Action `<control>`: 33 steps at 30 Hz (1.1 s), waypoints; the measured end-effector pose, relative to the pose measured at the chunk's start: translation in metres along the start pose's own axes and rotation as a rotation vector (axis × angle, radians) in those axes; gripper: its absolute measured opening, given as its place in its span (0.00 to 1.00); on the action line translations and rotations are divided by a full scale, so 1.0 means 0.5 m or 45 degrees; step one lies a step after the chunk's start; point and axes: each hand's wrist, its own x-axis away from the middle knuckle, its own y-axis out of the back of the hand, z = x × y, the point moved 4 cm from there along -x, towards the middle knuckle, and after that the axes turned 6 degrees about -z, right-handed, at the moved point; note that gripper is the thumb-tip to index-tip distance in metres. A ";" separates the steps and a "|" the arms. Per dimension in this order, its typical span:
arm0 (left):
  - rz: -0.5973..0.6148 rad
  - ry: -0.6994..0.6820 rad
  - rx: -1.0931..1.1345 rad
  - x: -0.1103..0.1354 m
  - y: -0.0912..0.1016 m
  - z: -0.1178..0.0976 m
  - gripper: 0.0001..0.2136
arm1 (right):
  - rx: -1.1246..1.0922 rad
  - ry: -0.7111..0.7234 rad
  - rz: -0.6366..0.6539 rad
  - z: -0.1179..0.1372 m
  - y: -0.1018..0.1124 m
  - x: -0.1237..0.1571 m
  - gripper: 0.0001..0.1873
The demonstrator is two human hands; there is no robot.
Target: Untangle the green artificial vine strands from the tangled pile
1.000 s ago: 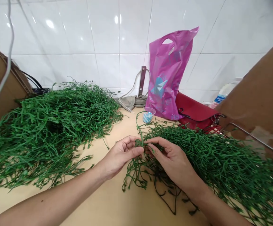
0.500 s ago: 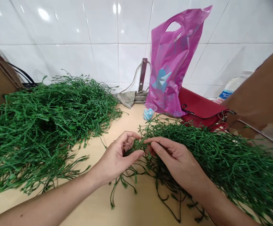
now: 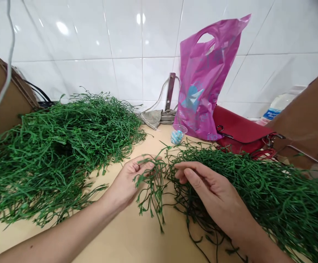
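My left hand point(image 3: 128, 179) is closed round a small green plastic sprig point(image 3: 150, 186), whose thin stems hang down over the tan table point(image 3: 126, 237). My right hand point(image 3: 211, 193) rests with fingers loosely curled at the left edge of the right pile of green stems point(image 3: 257, 186), fingertips just apart from the sprig; I cannot see anything in it. A bigger pile of the same green stems point(image 3: 52, 146) lies to the left of my left arm.
A pink plastic bag point(image 3: 205, 80) leans on the white tiled wall over a red purse point(image 3: 241, 131). A small clear cup with blue bits point(image 3: 178, 134) stands before it. Brown cardboard point(image 3: 309, 117) rises at right and left point(image 3: 0, 95). A water bottle point(image 3: 276, 106) stands behind.
The hands have come apart: my left hand has pulled one sprig leftwards out of the right pile, and my right hand has let go of it.
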 end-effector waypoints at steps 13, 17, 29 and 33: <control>0.126 -0.002 -0.178 0.013 -0.006 0.017 0.12 | -0.319 -0.257 0.169 -0.015 -0.042 0.008 0.08; 0.141 0.015 -0.244 0.019 -0.013 0.005 0.12 | -0.251 -0.235 0.129 -0.013 -0.023 0.002 0.08; 0.105 0.019 -0.406 0.020 -0.016 0.000 0.13 | -0.487 -0.430 0.271 -0.024 -0.021 0.006 0.11; 0.097 -0.118 -0.498 0.023 -0.016 -0.005 0.10 | -0.360 -0.367 0.242 -0.021 -0.028 0.005 0.10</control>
